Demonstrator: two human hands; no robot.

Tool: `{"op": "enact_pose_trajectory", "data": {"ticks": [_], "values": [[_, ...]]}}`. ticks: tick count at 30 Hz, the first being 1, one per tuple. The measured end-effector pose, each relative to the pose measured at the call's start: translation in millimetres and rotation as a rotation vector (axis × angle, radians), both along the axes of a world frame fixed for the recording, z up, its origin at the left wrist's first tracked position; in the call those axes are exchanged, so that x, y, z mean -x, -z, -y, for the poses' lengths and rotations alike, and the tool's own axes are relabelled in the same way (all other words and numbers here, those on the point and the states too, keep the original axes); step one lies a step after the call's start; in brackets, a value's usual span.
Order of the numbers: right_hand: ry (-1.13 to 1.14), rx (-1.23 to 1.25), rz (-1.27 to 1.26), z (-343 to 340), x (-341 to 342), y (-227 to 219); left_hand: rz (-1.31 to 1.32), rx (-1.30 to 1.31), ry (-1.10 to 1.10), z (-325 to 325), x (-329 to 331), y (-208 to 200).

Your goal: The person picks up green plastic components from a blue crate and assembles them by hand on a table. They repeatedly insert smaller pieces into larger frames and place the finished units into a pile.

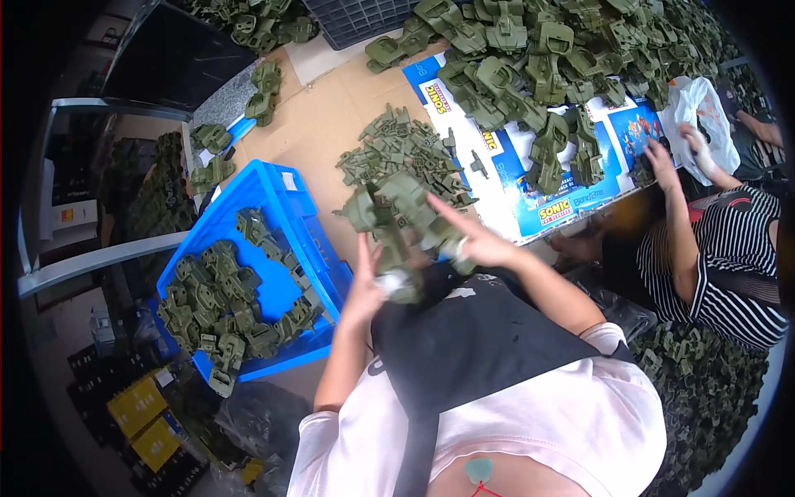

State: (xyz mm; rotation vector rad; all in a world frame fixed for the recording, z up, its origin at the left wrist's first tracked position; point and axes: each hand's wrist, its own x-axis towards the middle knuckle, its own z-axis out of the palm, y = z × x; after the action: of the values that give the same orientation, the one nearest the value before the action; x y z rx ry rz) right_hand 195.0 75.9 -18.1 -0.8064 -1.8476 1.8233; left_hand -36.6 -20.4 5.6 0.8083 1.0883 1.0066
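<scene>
Olive-green moulded plastic part (396,217), chunky w/ tabs and recesses, held up in front of the chest between both hands, above the counter (331,124) edge and just right of the blue bin (277,186). It looks like 2+ pieces stacked or being pressed together; motion blur, can't tell exact count.

L hand (368,286) under/behind the part, fingers up along its lower left side, closed on it. R hand (476,240) grips the right end, index finger stretched out over the top, other fingers curled on the part.

To do this step well (judgement): keep the L hand as steady support, let the R hand align tabs before pushing, press square so nothing cocks; keep fingertips off the mating edges.

Look of the part: matte, hard, same olive as all the others, angular w/ hollow sockets, small pale spot near lower end, maybe a label or finger, unclear.

Around: loose pile of small green parts (402,153) on the cardboard counter just beyond the hands; blue bin part-filled w/ larger green pieces; big heap (538,50) farther back on printed blue sheets (571,207). Co-worker in striped top (733,265) at right, reaching to the heap.
</scene>
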Motion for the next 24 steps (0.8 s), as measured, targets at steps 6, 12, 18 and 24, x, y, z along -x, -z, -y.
{"op": "enact_pose_trajectory", "data": {"ticks": [6,12,18,24], "values": [[0.141,-0.438,0.680,-21,28,26,0.781,0.481,-0.066,-27,15,-14],[0.776,-0.550,0.826,-62,-37,127,0.496,0.232,-0.134,-41,17,21],[0.561,-0.221,0.445,-32,-12,2,0.056,0.137,-0.146,-46,16,8],[0.162,-0.597,0.409,-1,16,-67,0.035,0.107,0.228,-57,1,-21]]}}
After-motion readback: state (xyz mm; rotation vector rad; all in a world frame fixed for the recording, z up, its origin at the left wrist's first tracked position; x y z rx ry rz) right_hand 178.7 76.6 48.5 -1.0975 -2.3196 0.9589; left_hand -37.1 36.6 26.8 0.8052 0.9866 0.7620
